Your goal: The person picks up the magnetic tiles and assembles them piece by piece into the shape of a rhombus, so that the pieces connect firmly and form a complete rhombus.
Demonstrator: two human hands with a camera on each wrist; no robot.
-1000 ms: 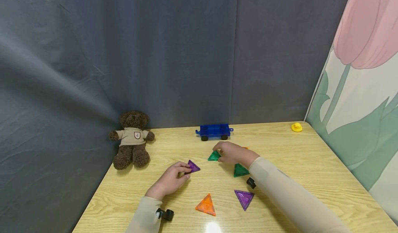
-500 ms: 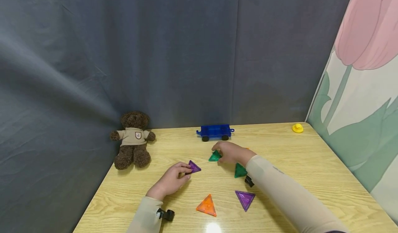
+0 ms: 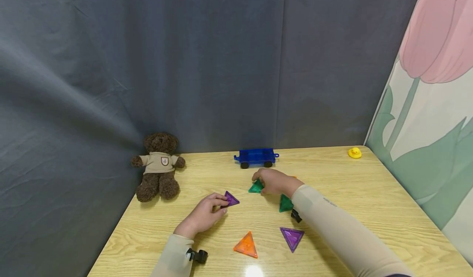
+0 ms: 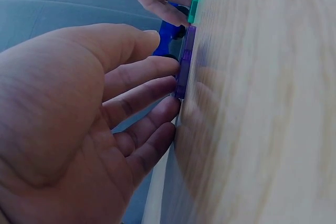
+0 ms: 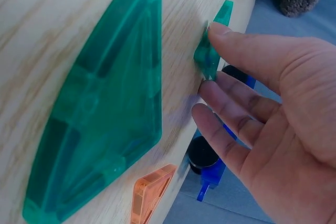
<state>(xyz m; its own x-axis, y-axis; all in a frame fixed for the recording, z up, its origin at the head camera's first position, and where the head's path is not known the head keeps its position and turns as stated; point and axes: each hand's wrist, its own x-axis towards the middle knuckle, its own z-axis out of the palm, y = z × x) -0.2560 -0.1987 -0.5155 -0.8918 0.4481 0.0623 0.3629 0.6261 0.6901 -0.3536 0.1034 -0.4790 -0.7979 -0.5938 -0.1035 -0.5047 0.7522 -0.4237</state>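
My left hand [image 3: 203, 215] rests its nearly straight fingertips on a purple triangular magnetic tile [image 3: 231, 199] lying on the table. In the left wrist view the thumb stands apart from that purple tile [image 4: 185, 69]. Farther back and to the right, my right hand [image 3: 275, 181] pinches a green triangular magnetic tile [image 3: 255, 187]. The right wrist view has the thumb and index finger at opposite edges of this green tile [image 5: 210, 53], and the other fingers loosely bent. A second green triangular tile [image 3: 285, 204] lies under the right wrist, partly hidden by the sleeve.
Nearer the front lie an orange triangular tile [image 3: 246, 245] and another purple one [image 3: 292, 238]. Another orange tile [image 5: 152, 192] is mostly hidden behind the right wrist in the head view. A blue toy wagon [image 3: 256, 157], a teddy bear [image 3: 159, 166] and a yellow duck [image 3: 354, 153] stand farther back.
The right forearm has shifted slightly left, while both hands stay at the same tiles. The head view has drifted a little.
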